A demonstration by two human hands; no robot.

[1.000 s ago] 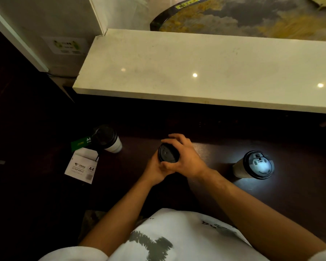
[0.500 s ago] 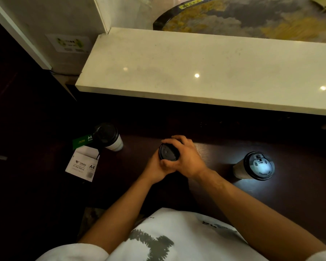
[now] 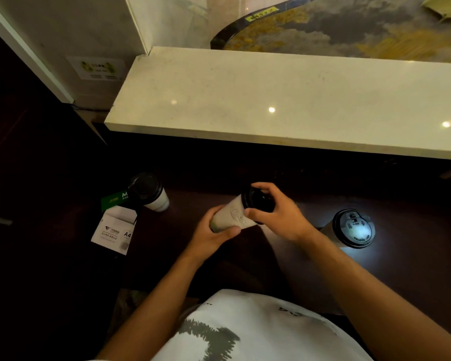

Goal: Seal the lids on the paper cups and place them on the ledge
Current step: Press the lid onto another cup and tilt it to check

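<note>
A pale paper cup (image 3: 232,216) with a black lid (image 3: 257,199) is tilted above the dark table, its lid end pointing away from me. My left hand (image 3: 211,237) grips the cup's lower body. My right hand (image 3: 279,214) curls its fingers and thumb around the lid's rim. A second lidded cup (image 3: 150,192) stands at the left of the table. A third lidded cup (image 3: 353,227) stands at the right, lit from above. The cream stone ledge (image 3: 284,100) runs across the view beyond the table, with nothing on it.
A white A4 paper packet (image 3: 113,230) and a green card (image 3: 115,198) lie beside the left cup. A wall corner with a sticker (image 3: 97,69) rises at the ledge's left end. A patterned round surface (image 3: 349,24) lies behind the ledge.
The cup was upright between both hands with only its lid showing. It is now tilted and raised so its pale side shows, with the left hand lower on the body.
</note>
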